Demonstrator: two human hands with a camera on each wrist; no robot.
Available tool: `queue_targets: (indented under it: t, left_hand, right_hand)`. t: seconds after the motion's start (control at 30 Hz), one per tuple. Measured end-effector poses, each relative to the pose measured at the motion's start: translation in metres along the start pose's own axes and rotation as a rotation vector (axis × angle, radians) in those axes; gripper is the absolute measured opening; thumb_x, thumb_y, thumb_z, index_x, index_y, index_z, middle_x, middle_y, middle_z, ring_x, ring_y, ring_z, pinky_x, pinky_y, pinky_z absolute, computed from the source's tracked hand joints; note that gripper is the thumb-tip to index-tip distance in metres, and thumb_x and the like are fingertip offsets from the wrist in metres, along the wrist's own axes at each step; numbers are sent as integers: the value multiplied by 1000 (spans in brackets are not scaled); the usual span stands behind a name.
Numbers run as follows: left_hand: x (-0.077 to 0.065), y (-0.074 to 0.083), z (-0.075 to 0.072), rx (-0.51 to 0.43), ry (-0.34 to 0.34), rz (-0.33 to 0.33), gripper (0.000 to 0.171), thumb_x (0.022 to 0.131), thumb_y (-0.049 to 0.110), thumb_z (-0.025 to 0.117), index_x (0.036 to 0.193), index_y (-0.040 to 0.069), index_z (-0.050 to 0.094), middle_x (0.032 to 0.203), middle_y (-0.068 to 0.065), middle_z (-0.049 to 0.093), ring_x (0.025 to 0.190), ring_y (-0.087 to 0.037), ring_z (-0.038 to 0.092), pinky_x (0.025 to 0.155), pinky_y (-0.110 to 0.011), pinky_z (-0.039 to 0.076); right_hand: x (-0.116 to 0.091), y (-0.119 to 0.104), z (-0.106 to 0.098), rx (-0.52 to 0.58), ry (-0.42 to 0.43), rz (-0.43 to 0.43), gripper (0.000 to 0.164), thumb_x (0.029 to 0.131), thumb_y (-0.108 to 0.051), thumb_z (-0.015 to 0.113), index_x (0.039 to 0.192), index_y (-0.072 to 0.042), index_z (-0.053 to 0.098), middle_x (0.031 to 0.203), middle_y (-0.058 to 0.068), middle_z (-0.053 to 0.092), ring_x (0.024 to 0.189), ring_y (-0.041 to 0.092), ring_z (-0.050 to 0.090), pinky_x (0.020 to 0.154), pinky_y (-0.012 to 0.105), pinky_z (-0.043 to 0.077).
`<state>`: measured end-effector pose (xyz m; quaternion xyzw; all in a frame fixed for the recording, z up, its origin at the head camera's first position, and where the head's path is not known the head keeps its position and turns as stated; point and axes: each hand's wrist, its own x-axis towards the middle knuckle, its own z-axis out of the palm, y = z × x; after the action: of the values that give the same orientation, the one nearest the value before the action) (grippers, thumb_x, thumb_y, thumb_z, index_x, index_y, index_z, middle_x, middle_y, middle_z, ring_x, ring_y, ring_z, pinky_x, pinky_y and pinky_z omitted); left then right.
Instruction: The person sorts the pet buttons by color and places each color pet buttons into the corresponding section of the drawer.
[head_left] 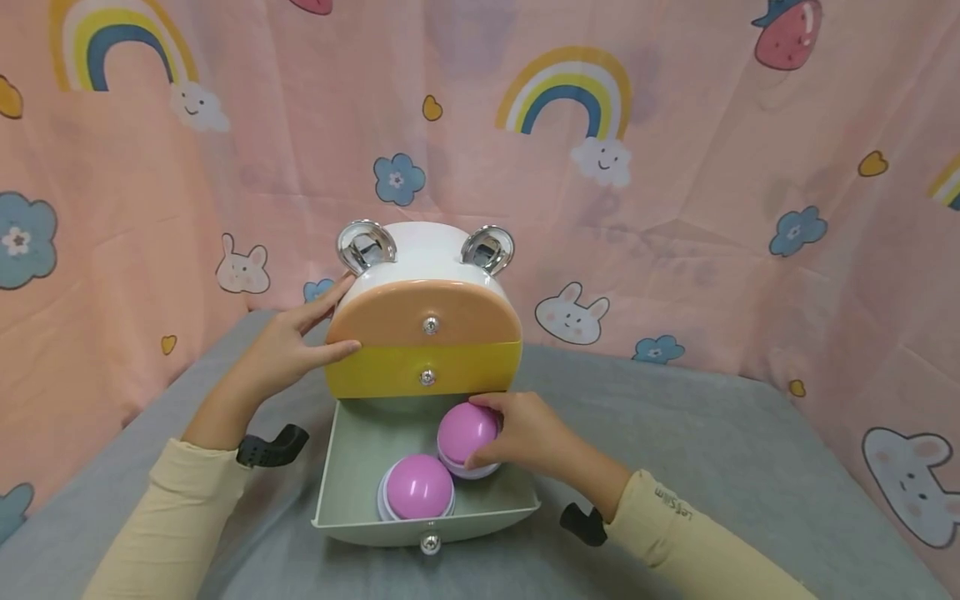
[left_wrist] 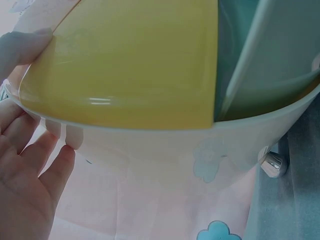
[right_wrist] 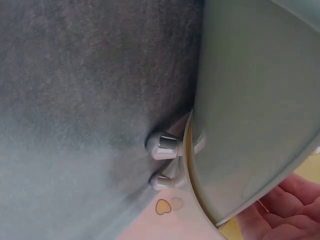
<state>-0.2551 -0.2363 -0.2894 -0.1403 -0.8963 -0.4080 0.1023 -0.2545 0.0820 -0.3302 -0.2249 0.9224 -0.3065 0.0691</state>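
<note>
A small bear-eared drawer box (head_left: 433, 250) stands on the table, its lowest drawer (head_left: 352, 454) pulled out. In that pale green drawer sit two round balls with pink tops and pale lower halves. My right hand (head_left: 536, 433) grips the rear right ball (head_left: 467, 433) between thumb and fingers; the other ball (head_left: 420, 487) lies nearer the drawer front. My left hand (head_left: 281, 350) rests against the box's left side, thumb on the front by the yellow drawer (head_left: 382, 371), fingers extended along the side. In the right wrist view, the drawer wall hides the held ball.
Above the yellow drawer is an orange drawer (head_left: 397, 312), closed. Silver feet (left_wrist: 274, 164) support the box on a grey cloth-covered table (head_left: 675, 467). A pink patterned curtain (head_left: 712, 200) hangs behind and at both sides.
</note>
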Motion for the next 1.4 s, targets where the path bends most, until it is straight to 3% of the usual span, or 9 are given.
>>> queue_targets:
  t: [0.6,0.9,1.03,1.17,1.27,1.4]
  left_hand:
    - [0,1,0,-1,4,-9,83,90,37,74,155,46,23,165,6,25,151,-36,29,114,-74,24]
    - [-1,2,0,16,-3,-26,84,90,40,73,155,47,21,165,4,25,150,-36,29,112,-75,25]
    - [-2,1,0,29,-11,-44,85,89,44,73,155,48,20,165,2,26,150,-37,29,110,-76,26]
    - [-2,0,1,26,-8,-40,85,89,43,74,155,47,21,165,3,26,150,-38,29,111,-75,26]
    - [-1,0,1,20,-1,-23,84,89,41,74,155,47,21,165,4,26,150,-37,29,112,-75,26]
    - [0,1,1,18,5,-12,84,89,40,74,155,46,22,165,4,26,150,-36,30,113,-74,25]
  right_hand:
    - [4,-3,8,-87,-43,-22,74,66,-21,94,130,-2,63,116,10,70,101,21,65,92,41,59]
    - [2,-4,9,-54,-14,-1,75,66,-21,94,131,-2,62,122,11,68,107,23,64,96,43,58]
    - [-3,-6,5,69,71,62,63,70,-24,91,126,-8,68,127,6,69,119,27,63,103,45,53]
    - [-17,-12,-3,311,117,88,38,80,-27,84,113,-11,75,118,4,73,119,27,65,103,45,53]
    - [-32,-18,-8,480,79,87,32,84,-29,81,109,-10,77,111,5,76,110,21,69,98,38,57]
    - [-54,-25,-7,615,-20,104,36,84,-31,80,112,-9,76,108,4,77,101,12,70,89,28,58]
